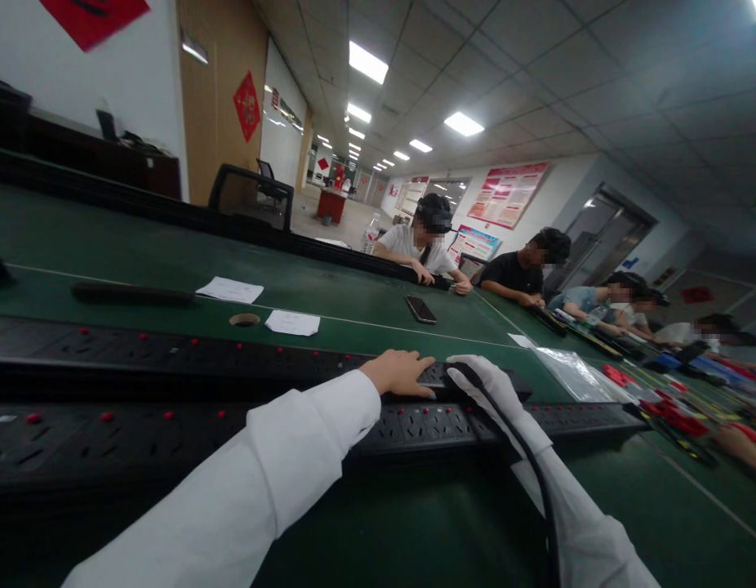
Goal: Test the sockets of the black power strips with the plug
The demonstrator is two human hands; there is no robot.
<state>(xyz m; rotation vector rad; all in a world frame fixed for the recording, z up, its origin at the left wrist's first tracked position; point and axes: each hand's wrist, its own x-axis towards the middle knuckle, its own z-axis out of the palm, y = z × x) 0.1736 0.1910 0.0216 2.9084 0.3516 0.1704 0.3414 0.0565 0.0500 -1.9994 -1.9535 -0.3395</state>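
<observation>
Two long black power strips with red switches lie side by side on the green table. My left hand (402, 373), bare with a white sleeve, spans the rear power strip (298, 365), fingers towards its far edge and thumb at its near side. Just right of it, my white-gloved right hand (491, 388) is closed around the plug end of a black cable (537, 474), against the same strip. The glove hides where plug and sockets meet. Below both hands runs the front power strip (408, 425). The cable trails down over my right forearm.
A phone (420, 309) and paper slips (292, 322) lie beyond the strips, near a round table hole (244, 319). Clear plastic bags (577, 374) and red parts (675, 412) are to the right. Several people sit working along the table's far right side.
</observation>
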